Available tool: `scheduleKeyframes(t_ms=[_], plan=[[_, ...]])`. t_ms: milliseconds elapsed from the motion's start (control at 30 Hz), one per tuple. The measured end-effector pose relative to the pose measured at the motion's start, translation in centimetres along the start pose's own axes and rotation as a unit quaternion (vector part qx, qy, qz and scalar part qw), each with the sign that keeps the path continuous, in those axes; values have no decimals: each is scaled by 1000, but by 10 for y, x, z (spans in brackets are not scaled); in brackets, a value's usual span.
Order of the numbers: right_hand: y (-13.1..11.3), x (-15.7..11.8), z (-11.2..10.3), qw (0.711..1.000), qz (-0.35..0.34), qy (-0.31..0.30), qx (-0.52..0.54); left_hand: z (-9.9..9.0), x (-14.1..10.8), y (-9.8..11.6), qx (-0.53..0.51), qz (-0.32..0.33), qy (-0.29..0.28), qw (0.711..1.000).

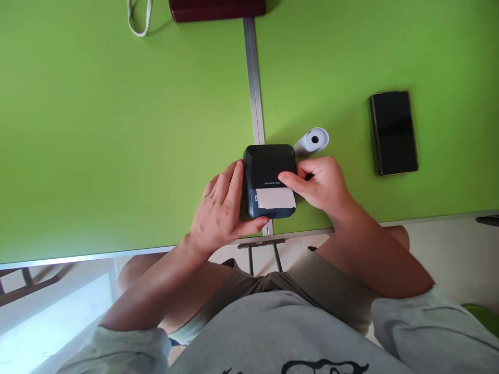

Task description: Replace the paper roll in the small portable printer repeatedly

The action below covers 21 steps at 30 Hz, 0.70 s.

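A small black portable printer [268,165] rests on the green table near its front edge, over the metal strip. A torn-edged piece of white paper [276,198] sticks out of it and lies across its lower half. My left hand [220,208] is laid along the printer's left side, its thumb at the near corner. With the thumb on its top and the fingers curled at its right side, my right hand [322,184] grips the printer. Just beyond that hand lies a white paper roll [312,141] with a dark hole in its core.
A black phone-like device [393,132] lies on the right of the green table [117,130]. At the far edge of view are a dark red box [218,9] and a white cord loop [140,31]. A metal strip [254,83] divides the tabletop.
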State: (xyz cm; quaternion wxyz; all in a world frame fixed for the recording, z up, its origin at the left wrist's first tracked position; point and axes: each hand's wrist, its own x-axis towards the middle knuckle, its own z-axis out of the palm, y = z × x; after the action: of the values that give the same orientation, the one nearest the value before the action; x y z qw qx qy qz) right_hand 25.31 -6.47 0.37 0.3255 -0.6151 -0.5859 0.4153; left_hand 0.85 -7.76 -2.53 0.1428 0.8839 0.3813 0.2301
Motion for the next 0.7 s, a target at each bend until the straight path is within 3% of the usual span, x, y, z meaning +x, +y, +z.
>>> scheduleKeyframes(t_ms=[300, 533, 700], plan=[[4, -1, 1, 999, -48, -1, 8, -3, -6, 9, 53, -14, -31, 998], [9, -4, -2, 995, -90, -19, 24, 0, -5, 6, 32, -7, -6, 999], [13, -5, -2, 996, -80, -27, 40, 5, -6, 5, 21, -9, 11, 1000]])
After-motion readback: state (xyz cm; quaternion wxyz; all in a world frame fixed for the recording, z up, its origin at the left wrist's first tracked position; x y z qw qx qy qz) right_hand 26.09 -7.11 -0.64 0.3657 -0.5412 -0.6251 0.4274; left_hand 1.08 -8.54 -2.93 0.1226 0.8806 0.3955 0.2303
